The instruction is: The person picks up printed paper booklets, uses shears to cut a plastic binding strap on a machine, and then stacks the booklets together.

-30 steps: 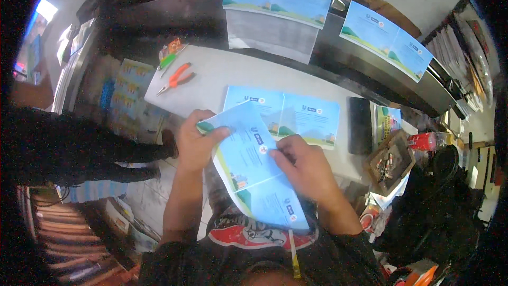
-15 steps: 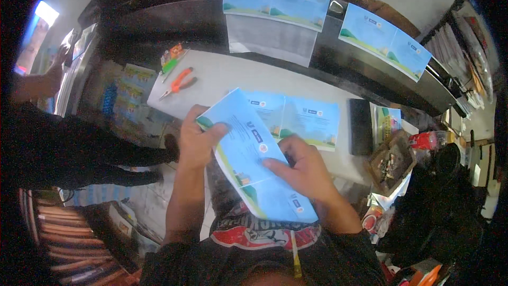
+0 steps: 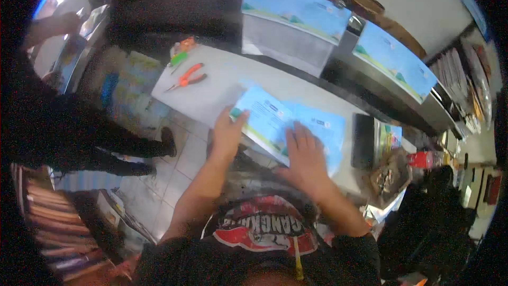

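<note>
A light blue printed sheet (image 3: 264,119) with a green landscape along its edge lies tilted over the near edge of the white tabletop. Its left edge is pinched between the thumb and fingers of my left hand (image 3: 228,135). My right hand (image 3: 307,156) rests flat on the sheet's right part, fingers stretched out and thumb apart. Partly beneath it, another blue printed sheet (image 3: 330,124) of the same look lies on the table. Some blur hides whether the upper piece is one sheet or more.
Orange-handled pliers (image 3: 186,78) and a green-handled tool (image 3: 180,59) lie at the table's left end. A dark box (image 3: 364,140) and a wooden tray (image 3: 390,177) with small items stand right. Printed sheets (image 3: 296,8) hang over the dark machine behind. Another person's leg (image 3: 127,132) shows left.
The sheet has gone from being held up before me down onto the table, away from me. My right hand has flattened onto it. The view has shifted slightly.
</note>
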{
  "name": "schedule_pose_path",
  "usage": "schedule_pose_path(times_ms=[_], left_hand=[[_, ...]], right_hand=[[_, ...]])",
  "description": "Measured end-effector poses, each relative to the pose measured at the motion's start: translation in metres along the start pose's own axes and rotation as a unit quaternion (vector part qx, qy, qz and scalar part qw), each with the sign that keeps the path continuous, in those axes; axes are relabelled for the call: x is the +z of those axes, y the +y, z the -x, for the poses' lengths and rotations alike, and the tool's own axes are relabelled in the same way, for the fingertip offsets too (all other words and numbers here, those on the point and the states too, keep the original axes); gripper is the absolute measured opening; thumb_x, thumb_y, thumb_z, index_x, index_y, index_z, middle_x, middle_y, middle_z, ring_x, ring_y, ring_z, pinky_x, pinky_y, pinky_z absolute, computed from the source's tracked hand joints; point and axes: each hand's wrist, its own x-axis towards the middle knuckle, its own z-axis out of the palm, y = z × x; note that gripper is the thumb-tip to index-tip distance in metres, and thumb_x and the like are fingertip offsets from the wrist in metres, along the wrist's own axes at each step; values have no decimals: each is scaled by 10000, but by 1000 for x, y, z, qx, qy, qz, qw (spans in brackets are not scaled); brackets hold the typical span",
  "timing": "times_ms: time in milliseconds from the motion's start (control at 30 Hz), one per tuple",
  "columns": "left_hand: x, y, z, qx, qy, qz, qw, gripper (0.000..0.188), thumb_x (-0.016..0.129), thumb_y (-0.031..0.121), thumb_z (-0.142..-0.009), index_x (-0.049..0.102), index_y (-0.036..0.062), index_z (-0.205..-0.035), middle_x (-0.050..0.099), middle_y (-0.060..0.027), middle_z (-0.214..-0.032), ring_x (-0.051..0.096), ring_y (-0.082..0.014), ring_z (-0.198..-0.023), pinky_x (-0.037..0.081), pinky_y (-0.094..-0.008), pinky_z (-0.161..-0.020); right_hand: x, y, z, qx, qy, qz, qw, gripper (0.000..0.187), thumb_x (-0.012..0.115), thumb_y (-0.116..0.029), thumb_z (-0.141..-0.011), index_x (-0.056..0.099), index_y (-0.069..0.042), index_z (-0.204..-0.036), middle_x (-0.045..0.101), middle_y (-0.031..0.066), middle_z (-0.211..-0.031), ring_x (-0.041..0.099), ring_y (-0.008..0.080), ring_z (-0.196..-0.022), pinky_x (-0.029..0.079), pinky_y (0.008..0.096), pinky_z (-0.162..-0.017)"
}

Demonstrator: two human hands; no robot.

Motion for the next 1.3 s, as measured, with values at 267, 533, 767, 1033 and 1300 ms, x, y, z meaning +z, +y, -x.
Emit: schedule_pose_path(times_ms=[267,533,767,1033,1300], left_hand=[[-36,12,-19,231,94,-255,934,308,651,251,-910,633,37,-1130,568,-159,-1053,591,-264,-944,504,-375,-794],[-33,-5,-70,291,35,-97,951,232,621,197,-934,625,11,-1075,576,-159,-1027,600,-287,-938,499,-371,-816],[-36,-12,-77,254,38,-54,965,235,607,214,-933,624,15,-1056,603,-154,-1005,626,-296,-887,507,-381,-774],[-36,-16,-79,258,27,-62,964,180,620,142,-915,645,-2,-1021,635,-152,-968,639,-250,-867,512,-337,-790],[-34,-13,-71,276,25,-95,956,190,631,156,-908,649,0,-1015,647,-170,-964,661,-287,-859,529,-360,-776]], right_hand=[[4,7,-3,-7,-98,-70,993,649,729,-290,-808,468,34,-1306,448,272,-1372,400,434,-1309,345,496,-1101],[-63,11,-45,-12,-213,-70,974,308,572,-236,-907,626,-102,-1179,658,154,-1160,648,364,-1008,519,452,-895],[-106,23,-80,50,-212,61,974,255,578,-199,-888,646,-59,-1090,680,228,-906,661,404,-859,520,514,-767],[-139,83,-77,177,-96,56,978,294,598,-150,-866,660,-23,-1123,687,220,-947,671,362,-884,514,454,-778],[-242,237,-76,75,422,24,903,430,406,-78,-968,503,-24,-1383,490,137,-1437,449,223,-1336,330,344,-1103]])
